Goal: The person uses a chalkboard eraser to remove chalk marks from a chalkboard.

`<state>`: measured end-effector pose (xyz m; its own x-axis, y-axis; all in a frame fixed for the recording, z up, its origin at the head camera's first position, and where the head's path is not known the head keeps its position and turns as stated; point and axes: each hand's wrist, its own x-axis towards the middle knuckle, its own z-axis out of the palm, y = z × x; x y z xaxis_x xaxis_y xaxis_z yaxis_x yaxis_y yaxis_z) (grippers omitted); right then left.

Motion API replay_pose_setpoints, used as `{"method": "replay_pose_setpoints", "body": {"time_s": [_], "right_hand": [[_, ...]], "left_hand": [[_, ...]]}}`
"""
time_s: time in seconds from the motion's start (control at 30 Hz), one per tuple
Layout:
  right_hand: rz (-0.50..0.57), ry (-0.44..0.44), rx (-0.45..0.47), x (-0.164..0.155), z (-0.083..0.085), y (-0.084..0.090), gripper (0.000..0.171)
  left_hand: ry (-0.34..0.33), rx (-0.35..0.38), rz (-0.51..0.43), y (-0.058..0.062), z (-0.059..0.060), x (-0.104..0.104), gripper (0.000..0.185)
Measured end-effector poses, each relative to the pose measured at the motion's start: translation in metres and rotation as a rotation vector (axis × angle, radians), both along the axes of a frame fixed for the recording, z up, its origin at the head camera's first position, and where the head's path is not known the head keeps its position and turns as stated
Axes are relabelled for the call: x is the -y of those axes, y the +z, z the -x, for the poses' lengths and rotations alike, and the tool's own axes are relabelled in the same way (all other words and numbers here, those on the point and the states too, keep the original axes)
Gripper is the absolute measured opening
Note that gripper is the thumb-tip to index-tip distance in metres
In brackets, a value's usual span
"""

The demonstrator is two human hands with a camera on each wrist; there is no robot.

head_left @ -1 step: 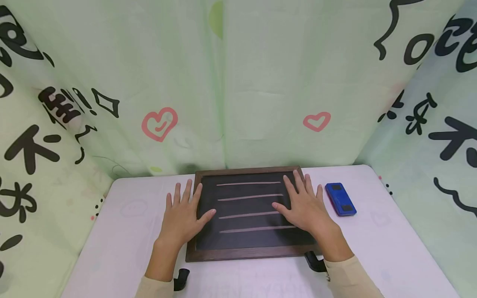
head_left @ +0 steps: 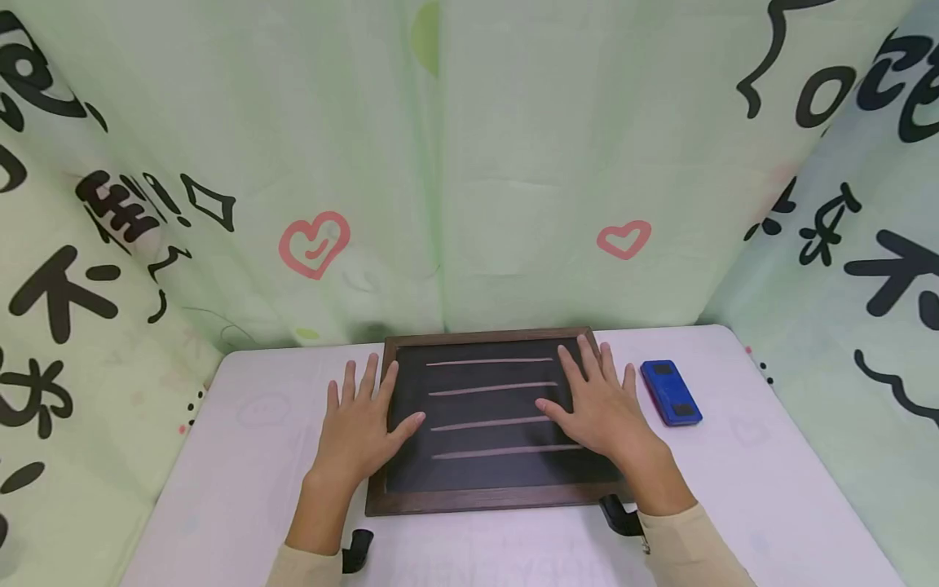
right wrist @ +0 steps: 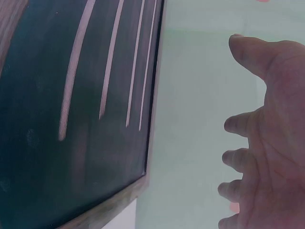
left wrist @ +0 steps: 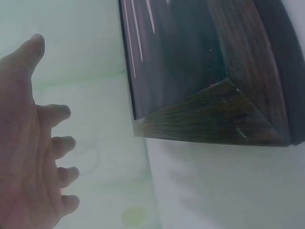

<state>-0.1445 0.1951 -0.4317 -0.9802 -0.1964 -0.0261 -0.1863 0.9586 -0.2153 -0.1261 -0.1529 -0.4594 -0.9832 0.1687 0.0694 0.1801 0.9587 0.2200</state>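
Observation:
A dark chalkboard [head_left: 484,481] in a brown wooden frame lies on the white table, with several pale pinkish lines drawn across it. Over its left edge in the head view is my left hand [head_left: 357,436], palm down, fingers spread and straight. My right hand [head_left: 605,408] overlaps the board's right side, its fingers likewise spread. Both wrist views show a gap between each hand and the board: the left hand [left wrist: 24,143] stands apart from the frame's corner [left wrist: 214,119], and the right hand [right wrist: 276,133] is raised off the lined surface [right wrist: 38,157]. Neither hand holds anything.
A blue rectangular case [head_left: 671,393] with dark patches lies right of the board, close to my right hand. The white table [head_left: 242,465] ends at a pale green curtain [head_left: 513,163] printed with hearts and black characters, which hangs behind and on both sides.

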Motion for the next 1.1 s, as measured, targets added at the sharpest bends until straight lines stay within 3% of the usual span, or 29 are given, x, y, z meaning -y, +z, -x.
{"method": "replay_pose_setpoints", "body": {"time_s": [0.5, 1.1], "right_hand": [[0.014, 0.017, -0.008, -0.006, 0.001, 0.003, 0.092], [-0.001, 0.041, -0.130, -0.063, 0.007, -0.008, 0.082]], "left_hand": [[-0.011, 0.003, -0.001, -0.001, 0.002, 0.007, 0.092], [-0.067, 0.002, 0.040, -0.012, 0.006, 0.034, 0.084]]}}
